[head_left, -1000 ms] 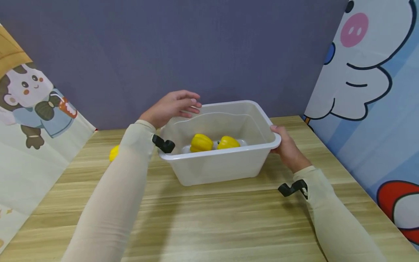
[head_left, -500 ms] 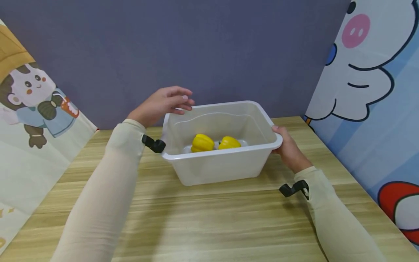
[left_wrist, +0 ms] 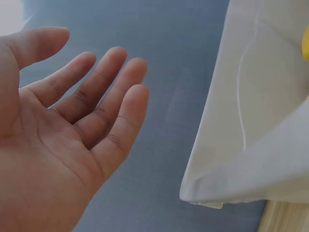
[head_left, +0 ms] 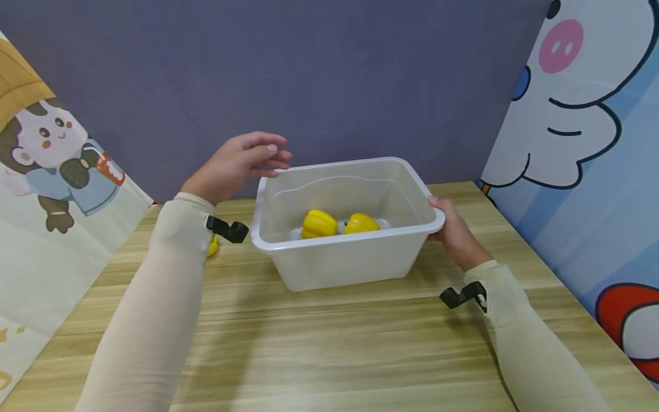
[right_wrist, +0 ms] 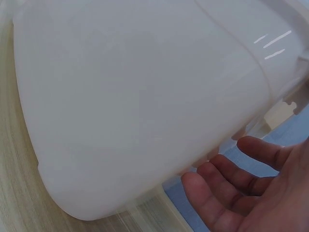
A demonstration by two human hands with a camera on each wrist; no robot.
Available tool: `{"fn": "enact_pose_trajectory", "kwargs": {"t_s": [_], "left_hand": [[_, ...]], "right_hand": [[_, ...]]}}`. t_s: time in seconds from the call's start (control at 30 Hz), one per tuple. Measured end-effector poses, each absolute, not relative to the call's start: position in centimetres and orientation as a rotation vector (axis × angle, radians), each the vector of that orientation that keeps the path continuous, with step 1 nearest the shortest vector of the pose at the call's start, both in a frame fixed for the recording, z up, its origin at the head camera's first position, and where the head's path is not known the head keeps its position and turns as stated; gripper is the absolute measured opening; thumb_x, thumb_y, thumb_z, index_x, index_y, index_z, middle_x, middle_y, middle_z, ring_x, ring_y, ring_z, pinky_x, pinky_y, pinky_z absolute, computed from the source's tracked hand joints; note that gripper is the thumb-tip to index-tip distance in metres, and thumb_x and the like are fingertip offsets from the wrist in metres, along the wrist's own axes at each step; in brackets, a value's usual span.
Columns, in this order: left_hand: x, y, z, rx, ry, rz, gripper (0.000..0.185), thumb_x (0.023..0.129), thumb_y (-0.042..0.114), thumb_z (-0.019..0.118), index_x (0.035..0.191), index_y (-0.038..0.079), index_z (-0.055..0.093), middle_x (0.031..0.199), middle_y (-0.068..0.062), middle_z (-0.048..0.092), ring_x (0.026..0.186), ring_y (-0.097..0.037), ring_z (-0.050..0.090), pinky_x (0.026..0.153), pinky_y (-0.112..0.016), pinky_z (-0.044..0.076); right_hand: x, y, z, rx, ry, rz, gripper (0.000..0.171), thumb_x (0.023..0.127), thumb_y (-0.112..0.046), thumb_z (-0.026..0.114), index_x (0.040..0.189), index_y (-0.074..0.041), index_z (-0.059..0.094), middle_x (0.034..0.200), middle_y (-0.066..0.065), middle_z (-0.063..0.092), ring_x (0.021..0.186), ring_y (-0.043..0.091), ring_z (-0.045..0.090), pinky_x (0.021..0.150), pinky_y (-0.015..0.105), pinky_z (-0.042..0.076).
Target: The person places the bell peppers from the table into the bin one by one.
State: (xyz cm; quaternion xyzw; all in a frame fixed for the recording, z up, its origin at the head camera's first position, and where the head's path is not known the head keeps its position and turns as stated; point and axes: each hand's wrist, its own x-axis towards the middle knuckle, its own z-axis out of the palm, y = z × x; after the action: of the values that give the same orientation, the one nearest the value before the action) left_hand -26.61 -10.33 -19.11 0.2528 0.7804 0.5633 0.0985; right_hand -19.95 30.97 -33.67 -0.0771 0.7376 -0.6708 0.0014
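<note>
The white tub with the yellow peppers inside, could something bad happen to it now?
Maybe. Only the right hand touches the white tub, at its right rim, while the left hand hovers open beside the far left corner, so a lift or pull might tip or twist it. The two yellow peppers lie loose inside and could roll. Another yellow thing sits on the table behind the left arm, which might knock it.

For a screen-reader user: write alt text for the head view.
A translucent white plastic bin stands on a light wooden table with two yellow bell peppers inside. The right hand touches its right rim; the left hand hovers open beside its far left corner.
</note>
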Motion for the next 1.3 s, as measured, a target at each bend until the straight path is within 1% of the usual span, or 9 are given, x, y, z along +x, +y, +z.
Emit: {"fn": "enact_pose_trajectory", "kwargs": {"t_s": [0.27,0.53,0.73,0.93,1.17,1.3], "left_hand": [[-26.0,-11.8,-19.4,0.685,2.335,1.747,0.039,0.106,0.027,0.052,0.141,0.009,0.052,0.132,-0.018,0.059,0.120,-0.028,0.060,0.098,-0.036,0.051],[-26.0,-13.0,-20.0,0.584,2.269,2.051,0.034,0.103,0.023,0.060,0.131,0.005,0.059,0.117,-0.014,0.065,0.109,-0.026,0.063,0.088,-0.029,0.054],[-25.9,-14.0,-21.1,0.558,2.294,1.986,0.037,0.102,0.026,0.060,0.133,0.006,0.057,0.120,-0.014,0.064,0.111,-0.026,0.063,0.089,-0.030,0.054],[-26.0,-14.5,-21.9,0.545,2.299,1.983,0.035,0.103,0.025,0.059,0.132,0.005,0.058,0.120,-0.014,0.065,0.110,-0.027,0.063,0.090,-0.030,0.054],[-26.0,-15.2,-22.8,0.542,2.309,1.978,0.035,0.104,0.026,0.058,0.132,0.005,0.058,0.119,-0.014,0.065,0.107,-0.024,0.065,0.089,-0.031,0.055],[-26.1,-15.4,-23.1,0.554,2.280,2.008,0.036,0.104,0.026,0.058,0.132,0.005,0.057,0.119,-0.014,0.064,0.108,-0.027,0.064,0.089,-0.031,0.055]], "right_hand": [[-20.1,30.9,-33.5,-0.244,2.311,-2.101,0.071,0.103,-0.058,0.028,0.142,-0.001,0.041,0.119,0.008,0.057,0.105,0.022,0.053,0.081,0.037,0.047],[-20.0,31.1,-33.3,-0.245,2.314,-2.119,0.070,0.103,-0.057,0.029,0.142,-0.001,0.042,0.117,0.006,0.058,0.102,0.018,0.054,0.080,0.037,0.047],[-20.1,31.2,-33.5,-0.236,2.317,-2.104,0.071,0.102,-0.058,0.029,0.141,0.000,0.042,0.116,0.005,0.058,0.103,0.021,0.054,0.080,0.038,0.047],[-20.0,31.2,-33.7,-0.239,2.319,-2.109,0.072,0.102,-0.058,0.029,0.141,0.000,0.042,0.115,0.005,0.059,0.100,0.019,0.054,0.079,0.037,0.047],[-19.9,31.1,-33.8,-0.245,2.310,-2.120,0.066,0.102,-0.057,0.030,0.138,-0.005,0.047,0.114,0.004,0.060,0.100,0.018,0.055,0.080,0.036,0.047],[-19.9,31.0,-33.8,-0.251,2.301,-2.127,0.063,0.103,-0.056,0.030,0.136,-0.006,0.049,0.114,0.003,0.060,0.101,0.019,0.055,0.081,0.035,0.047]]}}
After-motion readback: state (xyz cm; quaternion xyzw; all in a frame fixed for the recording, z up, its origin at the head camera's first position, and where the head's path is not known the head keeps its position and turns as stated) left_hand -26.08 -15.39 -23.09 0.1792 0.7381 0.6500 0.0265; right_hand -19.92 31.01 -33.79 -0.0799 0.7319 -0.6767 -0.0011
